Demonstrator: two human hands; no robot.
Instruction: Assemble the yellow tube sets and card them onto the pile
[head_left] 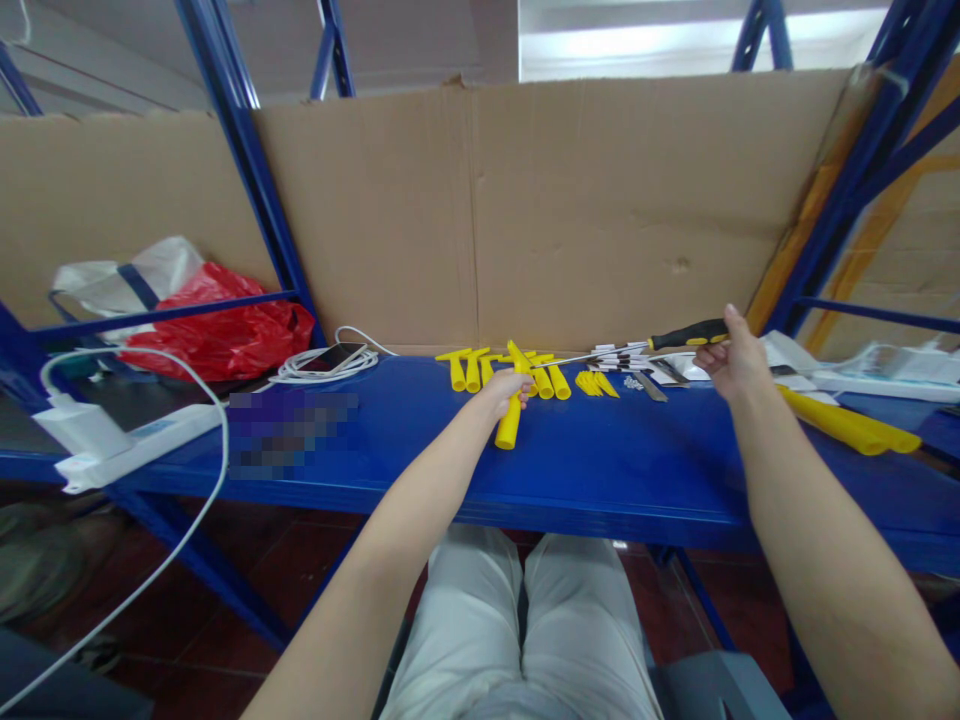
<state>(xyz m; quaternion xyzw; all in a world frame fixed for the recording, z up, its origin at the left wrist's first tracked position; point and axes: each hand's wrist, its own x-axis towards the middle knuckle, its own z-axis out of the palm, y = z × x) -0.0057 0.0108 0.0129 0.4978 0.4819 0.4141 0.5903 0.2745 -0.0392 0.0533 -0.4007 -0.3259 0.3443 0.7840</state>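
My left hand (511, 388) is closed around a yellow T-shaped plastic handle (508, 430), its round end pointing down toward me. A screwdriver (686, 335) with a black and yellow grip is in my right hand (735, 358), held by the grip's end with the fingers closed. Its long thin shaft runs left to the upper part of the yellow handle; whether the tip touches is too small to tell. Behind my left hand, several more yellow T-shaped handles (560, 382) lie in a row. Small yellow pieces (596, 383), little metal parts (634, 382) and a flat metal blade (651, 388) lie between my hands.
Yellow tubes (847, 422) lie right of my right forearm. White-and-black packets (619, 357) sit near the cardboard wall (600, 200). Leftward are a coiled white cable (322, 367), a red bag (225, 325) and a power strip (161, 435). The blue bench (600, 470) ends above my knees.
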